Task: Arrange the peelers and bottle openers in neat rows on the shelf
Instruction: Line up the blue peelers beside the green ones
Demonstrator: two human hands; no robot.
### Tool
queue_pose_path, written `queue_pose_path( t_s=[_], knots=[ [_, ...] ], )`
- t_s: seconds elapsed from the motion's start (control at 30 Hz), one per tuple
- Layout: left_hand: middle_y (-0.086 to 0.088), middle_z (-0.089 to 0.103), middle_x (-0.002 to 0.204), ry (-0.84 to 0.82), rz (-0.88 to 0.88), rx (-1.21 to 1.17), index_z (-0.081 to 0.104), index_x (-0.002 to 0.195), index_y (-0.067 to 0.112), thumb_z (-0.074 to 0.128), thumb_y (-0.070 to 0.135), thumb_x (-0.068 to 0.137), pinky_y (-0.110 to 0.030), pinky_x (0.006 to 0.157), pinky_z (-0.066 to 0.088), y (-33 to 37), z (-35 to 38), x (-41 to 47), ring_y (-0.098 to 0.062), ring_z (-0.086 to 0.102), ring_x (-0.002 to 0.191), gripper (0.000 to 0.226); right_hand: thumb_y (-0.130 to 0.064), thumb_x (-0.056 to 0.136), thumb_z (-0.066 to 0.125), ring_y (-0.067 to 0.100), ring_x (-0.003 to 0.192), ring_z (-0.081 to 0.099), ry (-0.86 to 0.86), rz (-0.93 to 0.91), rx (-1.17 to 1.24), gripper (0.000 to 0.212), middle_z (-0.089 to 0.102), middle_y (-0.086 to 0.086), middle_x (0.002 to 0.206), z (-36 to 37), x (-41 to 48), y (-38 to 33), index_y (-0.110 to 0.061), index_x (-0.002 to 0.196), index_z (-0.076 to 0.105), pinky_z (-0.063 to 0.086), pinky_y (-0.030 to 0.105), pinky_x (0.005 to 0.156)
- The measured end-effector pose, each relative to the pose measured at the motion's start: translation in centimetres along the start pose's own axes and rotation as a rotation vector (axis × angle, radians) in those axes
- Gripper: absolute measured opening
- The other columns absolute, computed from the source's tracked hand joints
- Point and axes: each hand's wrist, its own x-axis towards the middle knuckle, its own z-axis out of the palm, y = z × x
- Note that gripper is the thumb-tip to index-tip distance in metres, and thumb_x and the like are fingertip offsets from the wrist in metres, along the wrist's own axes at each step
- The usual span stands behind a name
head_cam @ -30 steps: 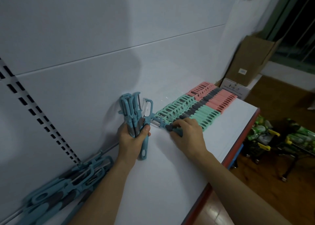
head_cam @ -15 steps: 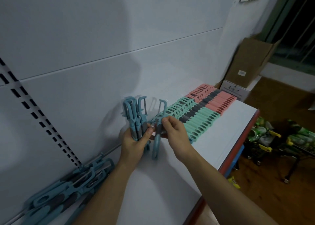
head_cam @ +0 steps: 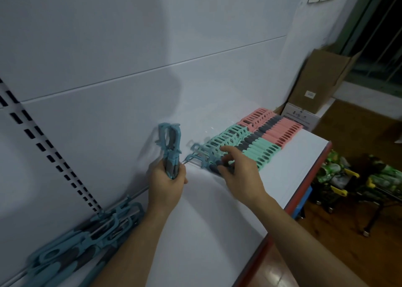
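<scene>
While the left hand (head_cam: 166,185) is gripping a bundle of blue plastic peelers (head_cam: 170,147) by their dark grey grips, fingers wrapped tight, the heads are pointing up, close to the white back panel (head_cam: 108,123). Right hand (head_cam: 243,173) is curling thumb and fingers on the grey grip of a single blue plastic peeler (head_cam: 199,159), which is lying flat on the white metal shelf (head_cam: 206,232) with its blade end toward the bundle. That peeler is sitting right against the near end of a row of mint-green plastic peelers (head_cam: 258,149); a row of pink plastic peelers (head_cam: 280,130) is lying just beyond, touching it. Both rows are lying side by side along the shelf. A loose heap of blue peelers (head_cam: 87,238) is lying at the shelf's left end against the panel, well apart from both hands. A brown cardboard box (head_cam: 315,80) is leaning past the shelf's far end.
</scene>
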Motion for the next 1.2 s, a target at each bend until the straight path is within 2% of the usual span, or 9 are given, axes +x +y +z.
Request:
queue_pose_path(
  t_s=[0.1, 0.23, 0.3, 0.37, 0.43, 0.57, 0.77, 1.03, 1.2],
  knots=[
    [-0.003, 0.063, 0.060, -0.065, -0.004, 0.055, 0.059, 0.066, 0.014, 0.070, 0.007, 0.089, -0.039, 0.059, 0.058, 0.3, 0.0, 0.1, -0.017, 0.065, 0.059, 0.026, -0.014, 0.088, 0.072, 0.012, 0.080, 0.063, 0.029, -0.116, -0.159, 0.022, 0.070, -0.008, 0.095, 0.7, -0.4, 0.3, -0.027, 0.103, 0.065, 0.056, 0.029, 0.073],
    [0.008, 0.044, 0.052, -0.018, 0.067, 0.142, 0.040, 0.060, 0.025, 0.072, 0.018, 0.091, -0.012, 0.043, 0.031, 0.3, 0.0, -0.1, -0.006, 0.039, 0.045, 0.045, -0.015, 0.089, 0.066, 0.019, 0.080, 0.064, 0.041, -0.185, -0.227, 0.011, 0.071, -0.005, 0.090, 1.7, -0.6, -0.3, -0.023, 0.096, 0.068, 0.053, 0.037, 0.065],
    [0.008, 0.050, 0.054, -0.017, 0.079, 0.161, 0.047, 0.061, 0.023, 0.071, 0.027, 0.090, -0.015, 0.043, 0.035, 0.1, -0.2, 0.0, -0.007, 0.045, 0.045, 0.038, -0.017, 0.092, 0.062, 0.022, 0.081, 0.060, 0.029, -0.217, -0.282, 0.009, 0.071, -0.003, 0.088, 2.1, -0.3, -0.4, -0.020, 0.097, 0.068, 0.050, 0.039, 0.066],
    [0.003, 0.062, 0.061, -0.044, 0.068, 0.161, 0.062, 0.070, 0.016, 0.069, 0.032, 0.087, -0.031, 0.050, 0.051, 0.0, -0.3, 0.3, -0.015, 0.060, 0.056, 0.024, -0.019, 0.096, 0.058, 0.025, 0.082, 0.056, 0.016, -0.258, -0.355, 0.012, 0.072, 0.001, 0.085, 2.3, -0.1, -0.5, -0.017, 0.097, 0.069, 0.046, 0.042, 0.067],
    [-0.008, 0.070, 0.073, -0.076, 0.044, 0.135, 0.070, 0.083, 0.007, 0.069, 0.034, 0.084, -0.044, 0.063, 0.058, -0.1, -0.1, 0.4, -0.027, 0.069, 0.071, 0.028, -0.017, 0.098, 0.055, 0.025, 0.083, 0.053, 0.012, -0.279, -0.396, 0.016, 0.072, 0.003, 0.086, 2.6, 0.0, -0.4, -0.015, 0.098, 0.071, 0.044, 0.043, 0.067],
    [-0.015, 0.071, 0.082, -0.137, 0.016, 0.097, 0.069, 0.089, 0.004, 0.066, 0.039, 0.081, -0.054, 0.070, 0.058, -0.2, -0.1, 0.6, -0.035, 0.069, 0.079, 0.037, -0.011, 0.095, 0.060, 0.027, 0.083, 0.054, 0.017, -0.263, -0.371, 0.014, 0.068, 0.006, 0.092, 3.3, -0.2, -0.3, -0.011, 0.100, 0.073, 0.045, 0.042, 0.069],
    [0.008, 0.066, 0.075, -0.246, -0.053, 0.102, 0.065, 0.088, 0.037, 0.069, 0.042, 0.078, -0.040, 0.069, 0.057, -0.2, -0.1, 0.4, -0.016, 0.064, 0.071, 0.012, -0.017, 0.091, 0.065, 0.024, 0.092, 0.052, 0.073, -0.198, -0.378, 0.014, 0.061, 0.000, 0.096, 3.5, -0.7, 0.2, -0.019, 0.103, 0.072, 0.043, 0.040, 0.073],
    [0.017, 0.072, 0.092, -0.333, -0.120, 0.064, 0.066, 0.107, 0.041, 0.070, 0.054, 0.073, -0.032, 0.080, 0.056, -1.0, -0.3, 0.6, -0.004, 0.068, 0.086, 0.036, -0.019, 0.094, 0.061, 0.024, 0.098, 0.052, 0.032, -0.145, -0.326, 0.020, 0.063, 0.002, 0.102, 3.1, -1.0, 0.7, -0.018, 0.111, 0.073, 0.044, 0.041, 0.081],
    [0.007, 0.069, 0.093, -0.269, -0.091, 0.029, 0.067, 0.098, 0.029, 0.072, 0.052, 0.073, -0.027, 0.075, 0.053, -1.0, -0.3, 0.3, -0.006, 0.067, 0.086, 0.034, -0.018, 0.093, 0.063, 0.024, 0.100, 0.052, 0.049, -0.133, -0.319, 0.020, 0.062, 0.001, 0.103, 3.3, -1.4, 0.6, -0.019, 0.110, 0.073, 0.043, 0.040, 0.082]
  ],
)
